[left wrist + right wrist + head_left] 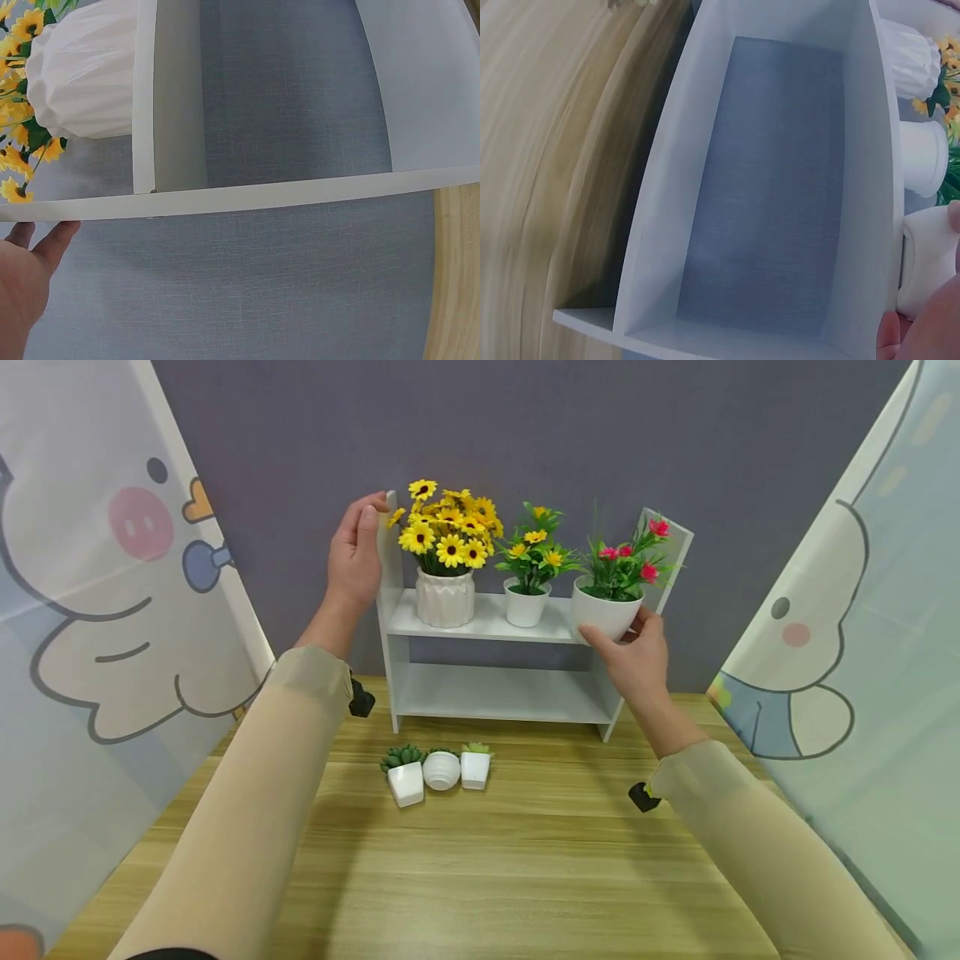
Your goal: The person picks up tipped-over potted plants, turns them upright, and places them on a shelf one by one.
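White shelf (487, 622): left hand (354, 556) steadies; right hand (637, 652) grips red-flower pot (603, 610).

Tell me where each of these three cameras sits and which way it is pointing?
Head: worn on the head, looking forward and down at the shelf, three flower pots on it and the wooden table; both sleeved arms show, the left hand on the shelf's side, the right hand holding the red-flower pot.
Left wrist: looks along the shelf's side panel; palm and fingertips show.
Right wrist: looks into the lower compartment; fingertips show at the lower right.
Shared: both wrist views catch the ribbed vase.
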Tool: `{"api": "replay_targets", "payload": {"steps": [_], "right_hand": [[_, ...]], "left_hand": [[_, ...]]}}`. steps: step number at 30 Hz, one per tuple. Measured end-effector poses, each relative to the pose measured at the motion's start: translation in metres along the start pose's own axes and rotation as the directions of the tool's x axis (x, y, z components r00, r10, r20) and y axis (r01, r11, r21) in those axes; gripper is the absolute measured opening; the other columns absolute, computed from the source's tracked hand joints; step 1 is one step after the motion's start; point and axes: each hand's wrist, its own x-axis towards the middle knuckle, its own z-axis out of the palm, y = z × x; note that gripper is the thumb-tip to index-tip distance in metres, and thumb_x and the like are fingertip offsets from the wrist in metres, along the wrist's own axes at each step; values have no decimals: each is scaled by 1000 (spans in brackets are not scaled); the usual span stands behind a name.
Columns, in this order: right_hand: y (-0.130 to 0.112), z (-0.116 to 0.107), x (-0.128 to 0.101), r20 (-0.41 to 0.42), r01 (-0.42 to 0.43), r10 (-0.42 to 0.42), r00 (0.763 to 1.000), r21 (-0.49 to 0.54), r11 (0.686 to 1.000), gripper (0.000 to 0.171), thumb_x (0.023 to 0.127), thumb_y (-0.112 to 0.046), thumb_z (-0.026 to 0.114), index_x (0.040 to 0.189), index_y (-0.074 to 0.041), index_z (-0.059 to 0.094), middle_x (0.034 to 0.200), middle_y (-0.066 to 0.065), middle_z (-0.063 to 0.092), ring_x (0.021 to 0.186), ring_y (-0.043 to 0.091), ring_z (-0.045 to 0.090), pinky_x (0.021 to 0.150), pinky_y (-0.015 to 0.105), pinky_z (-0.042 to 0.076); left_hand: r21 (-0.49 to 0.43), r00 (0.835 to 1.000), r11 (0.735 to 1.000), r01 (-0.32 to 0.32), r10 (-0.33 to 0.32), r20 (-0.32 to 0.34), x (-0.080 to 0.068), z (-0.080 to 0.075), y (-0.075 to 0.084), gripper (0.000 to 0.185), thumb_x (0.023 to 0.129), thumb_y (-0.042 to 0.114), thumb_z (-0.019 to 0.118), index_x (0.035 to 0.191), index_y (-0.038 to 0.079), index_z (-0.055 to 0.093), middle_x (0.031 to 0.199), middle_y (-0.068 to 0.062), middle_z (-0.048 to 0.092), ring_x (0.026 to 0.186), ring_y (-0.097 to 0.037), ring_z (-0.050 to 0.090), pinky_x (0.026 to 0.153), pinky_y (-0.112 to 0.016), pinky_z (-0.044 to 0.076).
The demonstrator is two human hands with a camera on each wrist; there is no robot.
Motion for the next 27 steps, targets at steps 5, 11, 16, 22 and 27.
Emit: {"api": "replay_targets", "payload": {"steps": [5, 11, 16, 22, 27], "right_hand": [[1, 9, 6, -41, -1, 2, 999, 18, 1000, 105, 93, -57, 84, 169, -11, 27, 162, 13, 49, 137, 26, 54, 108, 36, 54], [3, 15, 14, -74, 3, -2, 997, 20, 1000, 102, 92, -55, 84, 167, -12, 31, 161, 12, 51, 137, 25, 55, 107, 35, 55], [6, 20, 19, -92, 26, -25, 995, 11, 1000, 99, 93, -55, 84, 167, -11, 33, 161, 12, 52, 135, 25, 56, 106, 34, 55], [7, 24, 20, -92, 39, -38, 995, 4, 999, 98, 95, -55, 82, 169, -12, 34, 161, 12, 54, 134, 26, 57, 107, 39, 54], [5, 25, 20, -84, 47, -50, 995, -30, 998, 94, 98, -56, 79, 170, -13, 35, 159, 13, 55, 134, 29, 56, 107, 43, 54]], "left_hand": [[1, 1000, 1000, 2, -2, 5, 0, 0, 0, 41, 120, 40, 39, 138, 13, 62, 167, 8, 55, 157, -4, 44, 130, -25, 33], [3, 1000, 1000, 4, -4, 8, 0, 1, 2, 41, 120, 41, 39, 138, 13, 62, 167, 9, 54, 157, -4, 44, 130, -25, 34], [7, 1000, 1000, 10, -10, 4, 0, 0, 2, 40, 120, 42, 39, 138, 15, 63, 167, 10, 54, 156, -4, 45, 130, -24, 33], [9, 1000, 1000, 15, -15, 4, -1, -1, 2, 41, 119, 42, 38, 139, 15, 62, 167, 10, 54, 157, -3, 44, 130, -25, 32], [10, 1000, 1000, 17, -17, 3, 0, 0, 2, 42, 119, 42, 39, 140, 14, 62, 167, 10, 54, 157, -4, 44, 130, -24, 32]]}}
